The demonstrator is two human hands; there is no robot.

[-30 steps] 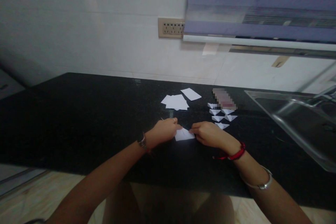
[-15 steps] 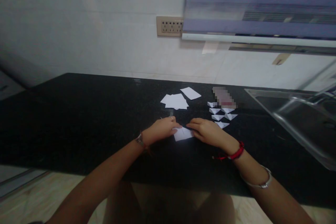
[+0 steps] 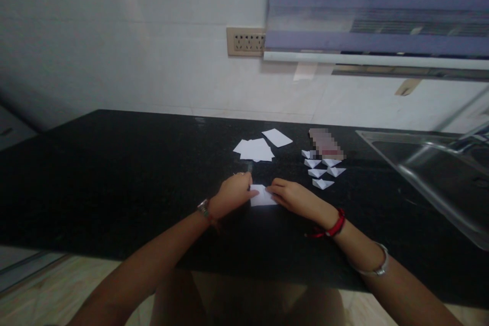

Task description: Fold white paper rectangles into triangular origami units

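Observation:
A small white sheet of paper (image 3: 262, 199) with a crease line lies on the dark countertop between my hands. My left hand (image 3: 234, 194) grips its left side, thumb on top and the other fingers curled at the edge. On the right side, my right hand (image 3: 297, 196) has its fingers pressed together on the paper, covering its right end. Beyond my hands is a loose pile of white paper sheets (image 3: 256, 150), with a single sheet (image 3: 277, 137) behind it. To the right of my right hand sit several small folded paper pieces (image 3: 323, 183) with pointed ends.
A blurred-out flat, pinkish object (image 3: 325, 142) lies behind the folded pieces. At the right, a metal sink (image 3: 401, 163) is set into the black countertop (image 3: 114, 178). A socket panel (image 3: 245, 42) is on the tiled wall, beside a purple-blue covering (image 3: 374, 15).
My right hand has shifted slightly left, its fingertips now further over the paper. My left hand's fingers have curled in more at the paper's left edge.

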